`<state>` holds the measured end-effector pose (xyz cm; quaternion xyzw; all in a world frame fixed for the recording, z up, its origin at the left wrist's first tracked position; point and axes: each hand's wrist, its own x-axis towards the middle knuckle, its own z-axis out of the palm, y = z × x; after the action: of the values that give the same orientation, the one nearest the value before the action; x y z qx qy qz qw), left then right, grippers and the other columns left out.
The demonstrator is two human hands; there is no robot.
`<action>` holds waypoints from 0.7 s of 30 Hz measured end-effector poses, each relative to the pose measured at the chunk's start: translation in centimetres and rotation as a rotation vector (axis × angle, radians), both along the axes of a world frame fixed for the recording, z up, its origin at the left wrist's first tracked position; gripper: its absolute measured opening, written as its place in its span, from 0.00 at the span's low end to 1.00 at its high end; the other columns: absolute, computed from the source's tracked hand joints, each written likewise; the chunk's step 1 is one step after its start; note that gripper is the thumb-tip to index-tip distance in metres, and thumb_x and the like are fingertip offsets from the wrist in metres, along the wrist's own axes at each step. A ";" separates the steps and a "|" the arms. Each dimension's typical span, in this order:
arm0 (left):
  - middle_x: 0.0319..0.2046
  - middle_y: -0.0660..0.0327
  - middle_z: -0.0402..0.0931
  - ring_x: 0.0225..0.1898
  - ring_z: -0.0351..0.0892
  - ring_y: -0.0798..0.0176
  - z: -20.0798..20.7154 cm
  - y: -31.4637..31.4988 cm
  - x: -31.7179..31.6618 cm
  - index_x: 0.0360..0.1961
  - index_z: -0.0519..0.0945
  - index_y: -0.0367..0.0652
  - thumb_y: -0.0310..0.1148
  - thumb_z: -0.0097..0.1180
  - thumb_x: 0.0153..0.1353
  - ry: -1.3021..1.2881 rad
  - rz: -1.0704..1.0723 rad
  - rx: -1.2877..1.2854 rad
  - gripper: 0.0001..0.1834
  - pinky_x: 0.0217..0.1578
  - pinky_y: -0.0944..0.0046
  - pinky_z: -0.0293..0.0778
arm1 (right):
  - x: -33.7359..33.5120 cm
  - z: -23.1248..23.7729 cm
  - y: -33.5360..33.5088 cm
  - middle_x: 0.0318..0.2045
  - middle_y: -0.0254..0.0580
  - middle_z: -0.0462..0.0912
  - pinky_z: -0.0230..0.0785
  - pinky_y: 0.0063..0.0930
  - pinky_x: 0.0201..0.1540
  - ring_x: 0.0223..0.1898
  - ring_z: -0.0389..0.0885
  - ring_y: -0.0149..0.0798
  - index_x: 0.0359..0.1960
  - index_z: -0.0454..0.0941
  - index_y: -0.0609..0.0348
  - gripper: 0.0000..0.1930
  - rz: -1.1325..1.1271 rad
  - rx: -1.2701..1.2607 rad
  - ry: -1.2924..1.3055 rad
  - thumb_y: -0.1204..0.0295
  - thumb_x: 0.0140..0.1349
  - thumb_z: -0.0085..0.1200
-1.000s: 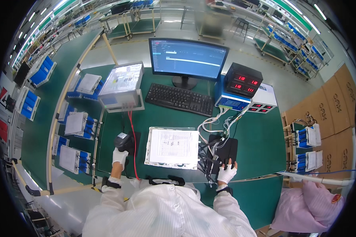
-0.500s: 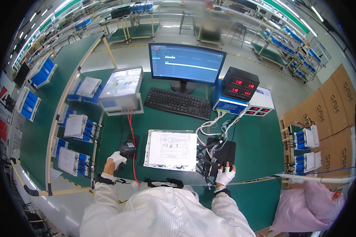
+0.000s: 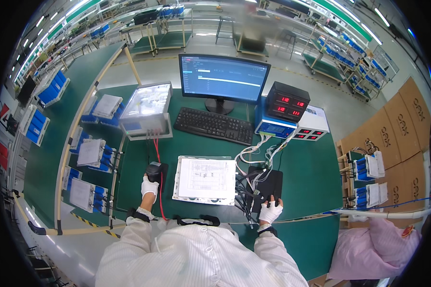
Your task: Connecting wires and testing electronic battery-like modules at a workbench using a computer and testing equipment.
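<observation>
Left hand [image 3: 149,187] is clasping black scanner [image 3: 153,171] (presumably for steadiness); right hand [image 3: 271,211] is resting on black pad [image 3: 273,182], grip indiscernible.

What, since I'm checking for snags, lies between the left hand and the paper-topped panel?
A red cable, then green tabletop, in the head view.

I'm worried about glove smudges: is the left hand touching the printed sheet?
Apart. The head view shows the red cable and a strip of green tabletop between the left hand and the printed sheet.
</observation>
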<state>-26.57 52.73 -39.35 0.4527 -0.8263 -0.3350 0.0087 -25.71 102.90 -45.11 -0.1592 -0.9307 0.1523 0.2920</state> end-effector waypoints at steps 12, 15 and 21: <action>0.48 0.49 0.71 0.49 0.74 0.51 4.8 7.5 -0.6 0.51 0.73 0.38 0.26 0.54 0.54 0.453 -0.236 0.061 0.21 0.51 0.57 0.69 | 0.1 -0.1 0.1 0.49 0.52 0.72 0.67 0.46 0.47 0.47 0.72 0.55 0.45 0.80 0.44 0.22 0.002 0.023 0.003 0.73 0.42 0.61; 0.49 0.48 0.71 0.50 0.73 0.49 4.8 10.3 -1.1 0.54 0.71 0.38 0.31 0.54 0.57 0.458 -0.241 0.088 0.22 0.51 0.56 0.69 | 0.0 -0.1 0.0 0.50 0.53 0.71 0.67 0.46 0.47 0.48 0.72 0.55 0.46 0.79 0.44 0.23 -0.005 0.013 -0.012 0.73 0.43 0.61; 0.49 0.44 0.70 0.50 0.71 0.42 5.8 12.7 -1.5 0.56 0.68 0.36 0.34 0.53 0.58 0.357 -0.364 -0.172 0.25 0.50 0.51 0.70 | 0.0 -0.2 -0.1 0.51 0.54 0.69 0.65 0.47 0.51 0.50 0.71 0.56 0.48 0.79 0.46 0.24 -0.003 -0.029 -0.031 0.72 0.45 0.62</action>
<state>-28.04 65.46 -33.58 0.2278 -0.9050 -0.3341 0.1325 -25.68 102.85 -45.33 -0.1672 -0.9326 0.1629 0.2753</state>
